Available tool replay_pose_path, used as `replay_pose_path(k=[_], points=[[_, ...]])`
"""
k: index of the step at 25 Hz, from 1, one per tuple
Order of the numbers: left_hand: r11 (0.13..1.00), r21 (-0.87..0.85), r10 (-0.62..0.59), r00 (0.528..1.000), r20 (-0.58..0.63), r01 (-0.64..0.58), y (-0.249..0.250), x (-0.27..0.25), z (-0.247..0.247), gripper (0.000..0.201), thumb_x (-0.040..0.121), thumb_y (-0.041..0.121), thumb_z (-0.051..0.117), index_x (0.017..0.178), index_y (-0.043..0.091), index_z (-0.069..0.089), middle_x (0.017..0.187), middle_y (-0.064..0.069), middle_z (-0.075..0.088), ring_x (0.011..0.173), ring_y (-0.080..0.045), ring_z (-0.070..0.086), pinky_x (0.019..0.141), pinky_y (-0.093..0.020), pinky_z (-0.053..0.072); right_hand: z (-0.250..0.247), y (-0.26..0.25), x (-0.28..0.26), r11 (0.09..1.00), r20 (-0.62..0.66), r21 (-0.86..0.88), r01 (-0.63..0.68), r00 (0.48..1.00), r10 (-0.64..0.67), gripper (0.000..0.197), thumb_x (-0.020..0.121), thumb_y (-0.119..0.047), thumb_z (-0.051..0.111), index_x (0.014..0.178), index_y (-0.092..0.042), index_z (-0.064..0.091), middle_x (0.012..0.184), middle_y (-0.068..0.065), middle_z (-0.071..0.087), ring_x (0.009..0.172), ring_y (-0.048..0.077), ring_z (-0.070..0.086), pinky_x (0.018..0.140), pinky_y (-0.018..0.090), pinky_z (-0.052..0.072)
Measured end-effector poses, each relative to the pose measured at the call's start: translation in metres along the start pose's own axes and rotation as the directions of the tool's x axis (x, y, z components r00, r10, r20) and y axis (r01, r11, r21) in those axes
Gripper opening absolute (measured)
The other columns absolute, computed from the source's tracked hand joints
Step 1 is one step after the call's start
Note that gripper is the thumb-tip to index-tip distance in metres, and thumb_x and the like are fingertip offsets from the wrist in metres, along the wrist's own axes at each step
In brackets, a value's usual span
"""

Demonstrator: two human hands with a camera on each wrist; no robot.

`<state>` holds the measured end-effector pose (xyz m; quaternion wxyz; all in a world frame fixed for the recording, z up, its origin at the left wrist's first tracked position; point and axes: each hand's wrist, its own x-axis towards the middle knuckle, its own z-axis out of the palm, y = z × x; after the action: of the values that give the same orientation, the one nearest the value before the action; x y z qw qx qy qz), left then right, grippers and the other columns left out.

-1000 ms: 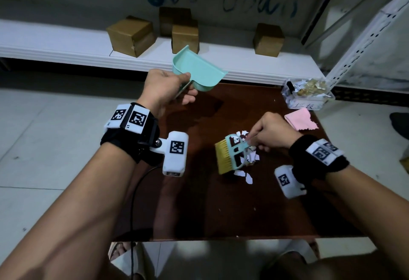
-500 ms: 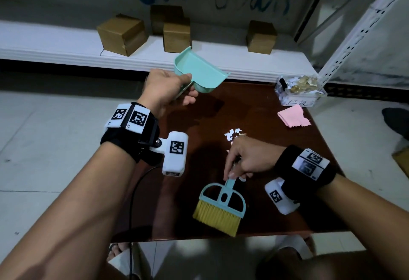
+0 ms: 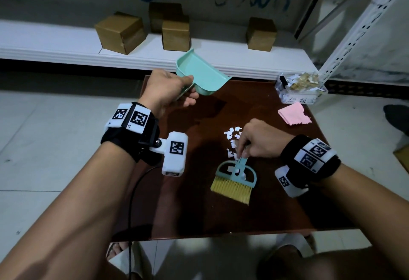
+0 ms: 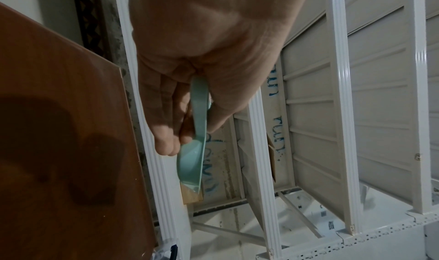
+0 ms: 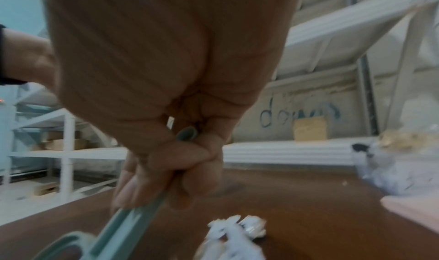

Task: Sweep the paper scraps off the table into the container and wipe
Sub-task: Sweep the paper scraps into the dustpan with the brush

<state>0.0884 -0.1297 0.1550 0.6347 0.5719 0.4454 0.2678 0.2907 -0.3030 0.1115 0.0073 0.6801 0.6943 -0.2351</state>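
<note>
My right grip (image 3: 256,141) clamps the brush (image 3: 234,179), bristles trailing nearside of the scraps (image 3: 232,138); left grip (image 3: 170,90) clamps the dustpan (image 3: 203,74) raised, awaiting the gathered pile.

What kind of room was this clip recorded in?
Probably a storeroom or back room: white metal shelving holds brown cardboard boxes, the floor is tiled, and the work happens on a small low brown table.

Your right hand (image 3: 261,140) covers the upper part of the brush handle (image 3: 240,165) and hides some of the paper scraps (image 3: 232,138). The right wrist view is blurred: the container (image 5: 403,162) and its contents are smeared, and the pink cloth (image 5: 413,211) is cut off at the edge. The label on the container is too small to read.
</note>
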Motion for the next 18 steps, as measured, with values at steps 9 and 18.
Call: replay_pose_path(k=[9, 18], points=[[0.945, 0.295, -0.175, 0.981, 0.085, 0.143, -0.016, -0.002, -0.012, 0.031, 0.102, 0.023, 0.061, 0.097, -0.007, 0.069, 0.082, -0.02, 0.071, 0.045, -0.018, 0.068, 0.047, -0.024, 0.056, -0.037, 0.028, -0.015, 0.987, -0.294, -0.059, -0.149, 0.947, 0.125, 0.02, 0.077, -0.007, 0.082, 0.078, -0.027, 0.084, 0.069, -0.016, 0.072, 0.072, 0.005, 0.07, 0.074, 0.028, 0.06], [0.729, 0.685, -0.171, 0.971, 0.167, 0.011, -0.039, 0.004, -0.028, 0.04, 0.097, 0.039, 0.066, 0.085, 0.004, 0.08, 0.072, -0.01, 0.077, 0.038, -0.007, 0.051, 0.041, -0.016, 0.039, -0.057, 0.062, -0.02, 0.906, -0.579, 0.064, -0.418, 0.724, 0.375, 0.015, 0.074, -0.009, 0.072, 0.081, -0.018, 0.082, 0.082, 0.01, 0.075, 0.083, 0.028, 0.07, 0.077, 0.031, 0.057]])
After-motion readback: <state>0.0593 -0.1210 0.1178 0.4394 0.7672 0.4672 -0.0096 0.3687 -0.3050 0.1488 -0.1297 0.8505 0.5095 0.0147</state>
